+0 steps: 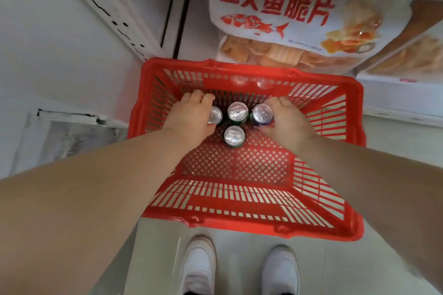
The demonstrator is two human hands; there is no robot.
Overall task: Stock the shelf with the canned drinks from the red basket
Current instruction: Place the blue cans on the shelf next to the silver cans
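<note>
Arms down mid-frame, we're mid-pickup: left hand grips leftmost can, right hand grips blue can; next, lift both straight up.

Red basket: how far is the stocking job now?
Done: no can visible on the shelf. In hand: the left hand grips the left can, the right hand the blue can. Left: all four are in the red basket; middle can and front can untouched.

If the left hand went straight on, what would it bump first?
The left hand curls round the leftmost can; past that, probably the red basket's far wall, though depth is unclear.
</note>
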